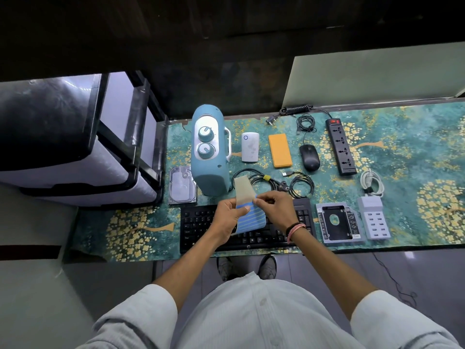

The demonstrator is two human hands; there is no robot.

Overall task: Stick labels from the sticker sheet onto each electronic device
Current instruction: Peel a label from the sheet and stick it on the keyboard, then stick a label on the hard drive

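Observation:
My left hand (pixel 230 215) holds the sticker sheet (pixel 247 207) above the black keyboard (pixel 201 225). The sheet's upper part is bare tan backing; blue label strips cover the lower part. My right hand (pixel 274 207) pinches the end of a blue label at the sheet's right edge. On the mat lie a teal heater (pixel 210 152), a hard drive (pixel 182 185), a white router (pixel 250 146), an orange power bank (pixel 280 150), a black mouse (pixel 309 157), a black power strip (pixel 341 146), a drive caddy (pixel 338 221) and a grey USB charger (pixel 375 217).
Coiled black cables (pixel 261 180) lie behind the sheet, another cable (pixel 305 122) by the mouse, a white cable (pixel 372 183) near the charger. A plastic drawer unit (pixel 75 147) stands at the left. A pale board (pixel 377 76) leans behind the table. My feet show below the table edge.

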